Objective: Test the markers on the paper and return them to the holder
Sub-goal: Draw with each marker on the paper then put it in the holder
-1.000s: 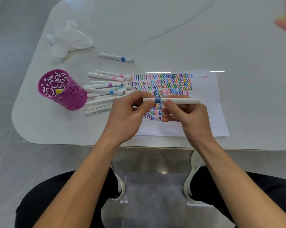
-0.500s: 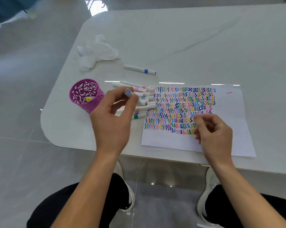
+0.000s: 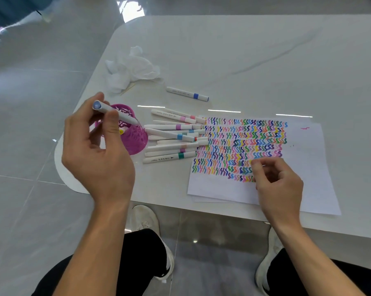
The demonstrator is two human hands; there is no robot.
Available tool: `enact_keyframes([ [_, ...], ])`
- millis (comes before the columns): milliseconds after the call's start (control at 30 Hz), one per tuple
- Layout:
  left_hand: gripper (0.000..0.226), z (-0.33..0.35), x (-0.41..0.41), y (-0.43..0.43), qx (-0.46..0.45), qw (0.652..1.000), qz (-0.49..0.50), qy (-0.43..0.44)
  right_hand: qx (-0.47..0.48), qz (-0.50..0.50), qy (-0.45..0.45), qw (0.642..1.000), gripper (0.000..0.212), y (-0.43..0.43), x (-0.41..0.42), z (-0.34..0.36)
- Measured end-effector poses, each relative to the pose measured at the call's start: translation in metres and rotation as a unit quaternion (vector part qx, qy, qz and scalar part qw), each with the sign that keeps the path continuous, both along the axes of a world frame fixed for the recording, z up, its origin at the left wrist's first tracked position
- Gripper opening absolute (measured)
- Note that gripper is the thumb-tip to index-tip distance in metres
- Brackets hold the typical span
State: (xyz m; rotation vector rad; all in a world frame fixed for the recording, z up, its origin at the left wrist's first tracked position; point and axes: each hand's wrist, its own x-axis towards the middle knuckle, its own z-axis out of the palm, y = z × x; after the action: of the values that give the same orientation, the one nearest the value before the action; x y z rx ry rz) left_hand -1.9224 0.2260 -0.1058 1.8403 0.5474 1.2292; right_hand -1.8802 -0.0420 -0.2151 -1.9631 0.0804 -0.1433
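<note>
A white blue-capped marker (image 3: 128,119), pinched in the left hand (image 3: 99,154), slants over the perforated purple holder (image 3: 136,139). White markers (image 3: 171,136) lie piled between holder and squiggle-covered white paper sheet (image 3: 308,171); a blue-banded marker (image 3: 187,94) lies apart.

The white, faintly veined table (image 3: 265,50) carries a crumpled tissue (image 3: 131,69) near its left edge, a lone blue-banded marker (image 3: 187,94), a loose pile of markers (image 3: 173,135) beside a purple perforated holder (image 3: 135,138) — and, rightward, paper (image 3: 308,167) covered in coloured squiggles.
</note>
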Motion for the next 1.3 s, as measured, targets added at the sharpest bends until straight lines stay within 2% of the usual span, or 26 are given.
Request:
enact_keyframes([
  [133, 0.027, -0.001, 0.000, 0.004, 0.020, 1.000, 0.019, 0.002, -0.012, -0.007, -0.008, 1.000, 0.008, 0.002, -0.001, 0.001],
  [400, 0.020, -0.012, 0.004, 0.013, 0.037, 0.986, 0.008, 0.160, -0.025, 0.002, -0.003, 1.000, 0.006, 0.002, -0.002, 0.003],
  [567, 0.030, -0.014, 0.005, 0.015, 0.092, 0.968, 0.014, 0.235, -0.023, 0.002, -0.001, 1.000, 0.007, 0.002, -0.002, 0.004],
  [767, 0.038, -0.010, 0.004, 0.006, 0.142, 0.967, 0.012, 0.212, -0.028, 0.006, -0.002, 1.000, 0.006, 0.002, -0.003, 0.005],
  [933, 0.027, -0.011, 0.008, -0.011, 0.168, 0.966, -0.057, 0.189, -0.025, 0.007, -0.009, 1.000, 0.007, 0.000, -0.003, 0.007],
  [1100, 0.016, -0.026, 0.013, -0.035, 0.171, 0.929, -0.169, 0.282, -0.019, 0.010, -0.016, 1.000, 0.006, -0.007, -0.002, 0.011],
  [1300, 0.022, -0.048, 0.012, -0.051, 0.205, 0.870, -0.198, 0.402, 0.003, 0.000, 0.003, 1.000, 0.012, -0.021, 0.000, 0.015],
])
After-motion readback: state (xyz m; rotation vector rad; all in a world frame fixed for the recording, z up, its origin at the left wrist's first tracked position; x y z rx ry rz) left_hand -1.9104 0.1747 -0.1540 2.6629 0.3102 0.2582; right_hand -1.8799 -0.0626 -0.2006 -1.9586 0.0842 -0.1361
